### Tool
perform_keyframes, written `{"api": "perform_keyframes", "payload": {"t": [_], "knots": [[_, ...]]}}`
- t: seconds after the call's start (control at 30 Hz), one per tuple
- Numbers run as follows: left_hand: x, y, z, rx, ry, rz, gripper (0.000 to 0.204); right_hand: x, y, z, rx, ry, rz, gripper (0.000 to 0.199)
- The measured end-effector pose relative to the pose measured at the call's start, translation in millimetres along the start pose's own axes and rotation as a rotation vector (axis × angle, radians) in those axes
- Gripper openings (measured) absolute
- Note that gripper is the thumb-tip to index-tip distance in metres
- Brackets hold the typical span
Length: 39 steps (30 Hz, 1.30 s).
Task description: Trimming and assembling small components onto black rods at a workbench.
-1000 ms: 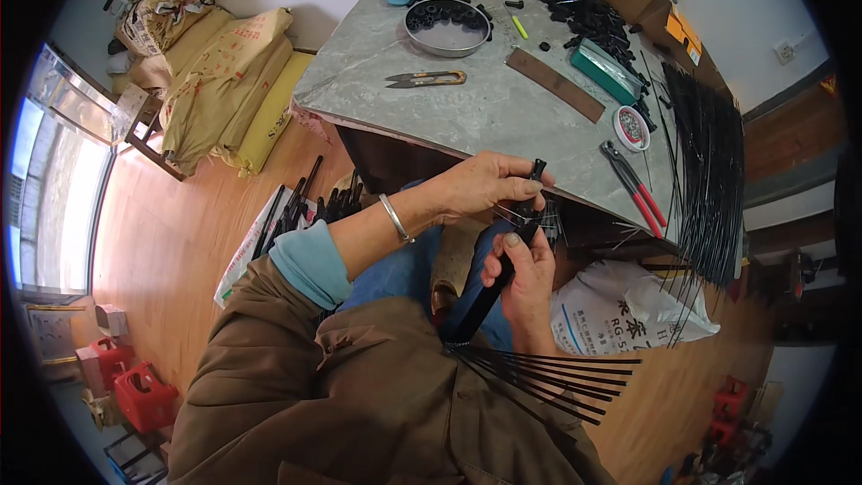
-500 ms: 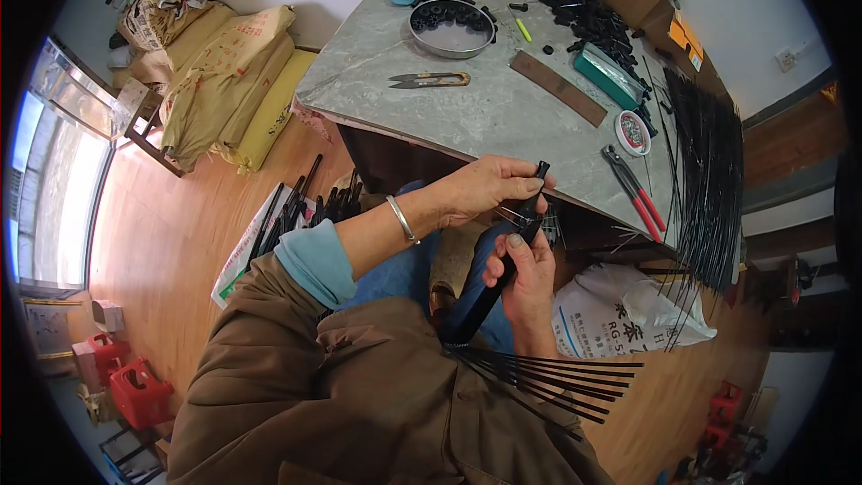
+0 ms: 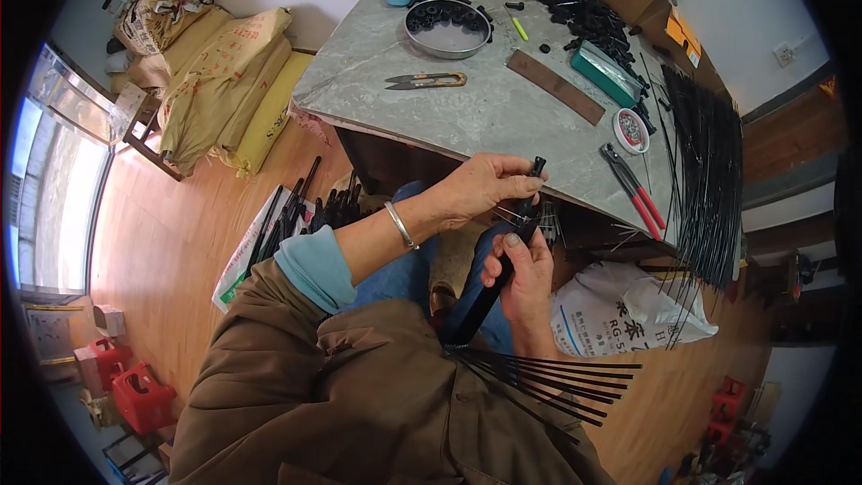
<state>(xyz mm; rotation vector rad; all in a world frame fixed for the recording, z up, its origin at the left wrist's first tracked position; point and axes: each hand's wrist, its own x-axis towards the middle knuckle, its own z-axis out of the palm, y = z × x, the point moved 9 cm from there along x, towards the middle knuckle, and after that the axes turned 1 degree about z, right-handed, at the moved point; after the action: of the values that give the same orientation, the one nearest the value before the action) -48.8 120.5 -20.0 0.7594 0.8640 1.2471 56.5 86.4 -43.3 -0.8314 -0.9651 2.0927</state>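
Note:
Over my lap I hold a long black tube [image 3: 486,310], tilted, with several thin black rods [image 3: 575,375] fanning out from its lower end. My left hand [image 3: 485,189] is closed round the narrower black end piece [image 3: 539,163] at the top, thumb and fingers pinching it. Just below, my right hand [image 3: 525,277] wraps the tube, thumb pressed along it near the joint. Thin metal wires [image 3: 508,215] stick out to the left between the two hands. The fingers partly hide the joint. Both hands are beside the grey table's [image 3: 377,108] near edge.
On the table lie thread snips [image 3: 426,81], a round metal bowl [image 3: 449,52] of black parts, a flat brown bar [image 3: 555,87], red-handled pliers [image 3: 642,202] and a small white dish [image 3: 630,132]. Long black rods [image 3: 705,180] hang over the right edge above a white sack [image 3: 620,305].
Both hands keep their grip on the black tube and its end piece, with hardly any movement. The whole view has shifted slightly.

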Motion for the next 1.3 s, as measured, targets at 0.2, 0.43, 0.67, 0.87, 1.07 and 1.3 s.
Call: {"api": "perform_keyframes", "payload": {"t": [0.2,0.43,0.67,0.87,1.07,1.3], "knots": [[-0.7,1.1,0.1,0.031,0.020,0.033,0.033,1.4,1.4,-1.6,0.038,-0.006,0.009,0.017],[-1.4,-1.9,-1.2,-0.030,0.015,0.019,0.033,0.3,-0.4,-0.5,0.004,0.023,-0.002,0.016],[-6.1,-1.4,-6.8,0.036,0.066,-0.008,0.032,0.4,0.1,0.8,-0.013,0.021,-0.008,0.014],[-9.4,11.2,0.2,0.241,0.106,0.044,0.029,-0.2,-2.1,-0.7,-0.002,0.000,-0.009,0.014],[-2.8,1.0,-0.8,0.183,0.062,0.002,0.031,-1.6,-1.3,-0.4,0.025,-0.009,0.010,0.015],[-4.8,5.5,4.1,0.295,0.076,0.009,0.033,-1.8,-3.7,1.3,0.021,0.000,0.006,0.016]]}}
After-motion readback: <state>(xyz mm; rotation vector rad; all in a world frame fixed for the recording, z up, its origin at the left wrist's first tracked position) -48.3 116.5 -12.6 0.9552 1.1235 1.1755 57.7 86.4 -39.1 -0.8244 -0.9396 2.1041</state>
